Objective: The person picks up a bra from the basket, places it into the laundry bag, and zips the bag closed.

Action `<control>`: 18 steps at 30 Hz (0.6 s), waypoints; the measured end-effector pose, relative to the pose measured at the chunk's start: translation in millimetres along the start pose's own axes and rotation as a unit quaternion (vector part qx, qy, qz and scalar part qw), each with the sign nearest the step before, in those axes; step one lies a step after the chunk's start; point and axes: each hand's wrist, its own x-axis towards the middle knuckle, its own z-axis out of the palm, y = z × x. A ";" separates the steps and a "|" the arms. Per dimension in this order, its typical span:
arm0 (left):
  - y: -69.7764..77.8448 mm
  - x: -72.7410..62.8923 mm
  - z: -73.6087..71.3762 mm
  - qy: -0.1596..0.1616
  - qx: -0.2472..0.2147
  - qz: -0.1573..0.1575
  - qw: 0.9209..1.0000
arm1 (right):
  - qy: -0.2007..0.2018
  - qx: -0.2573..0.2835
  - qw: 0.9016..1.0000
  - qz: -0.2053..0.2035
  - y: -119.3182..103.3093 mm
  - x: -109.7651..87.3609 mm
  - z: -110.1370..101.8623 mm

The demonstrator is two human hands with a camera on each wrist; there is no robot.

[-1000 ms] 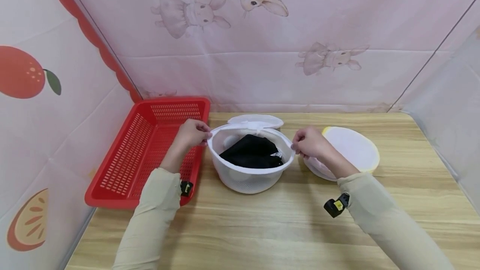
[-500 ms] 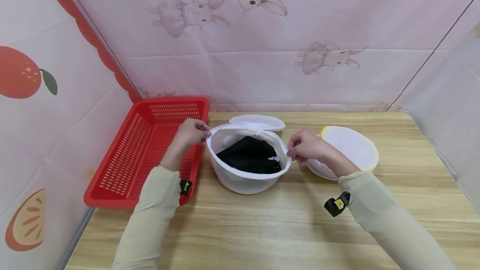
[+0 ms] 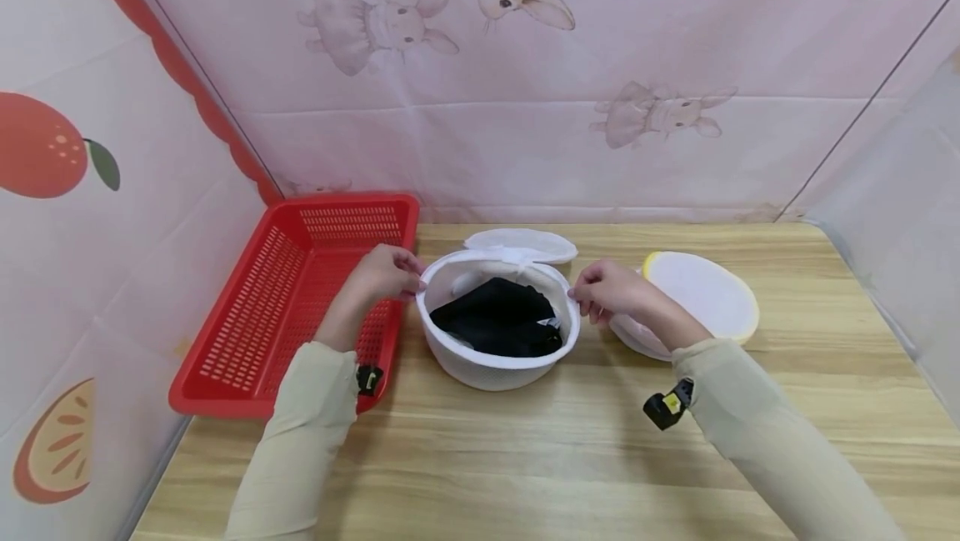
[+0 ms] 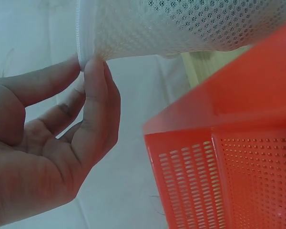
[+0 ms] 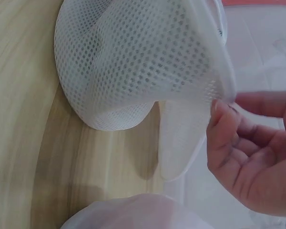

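A white mesh laundry bag point(image 3: 487, 376) stands on the wooden table, its round mouth unzipped and its lid flap point(image 3: 525, 243) folded back behind it. Black cloth point(image 3: 495, 316) lies bunched inside, with a small white label showing. My left hand point(image 3: 386, 273) pinches the rim on the left side; in the left wrist view, thumb and fingertips meet at the zipper edge point(image 4: 86, 33). On the opposite side my right hand point(image 3: 609, 289) pinches the rim, and the right wrist view shows the mesh wall point(image 5: 167, 57) pulled out toward those fingertips.
A red plastic basket point(image 3: 217, 405) with slotted walls stands close on the left. To the right, partly behind my right hand, lies another white mesh bag point(image 3: 705, 295) with yellow trim. A pink fabric wall point(image 3: 525, 157) printed with rabbits rises behind the table.
The bag's right rim has moved slightly left along with my right hand, so the mouth is a little narrower. Its front rim sits lower, and more of the black cloth shows.
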 end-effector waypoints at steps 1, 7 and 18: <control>-1.0 0.1 0.0 0.001 0.001 0.001 1.000 | 0.010 0.005 1.000 0.005 0.8 1.5 -0.4; -8.7 4.0 -3.0 0.027 0.001 -0.004 1.000 | 0.048 0.050 0.997 0.016 4.3 10.1 -3.9; -15.3 6.7 -10.7 0.059 0.015 -0.005 0.998 | 0.104 0.131 0.986 0.019 19.4 24.9 -1.7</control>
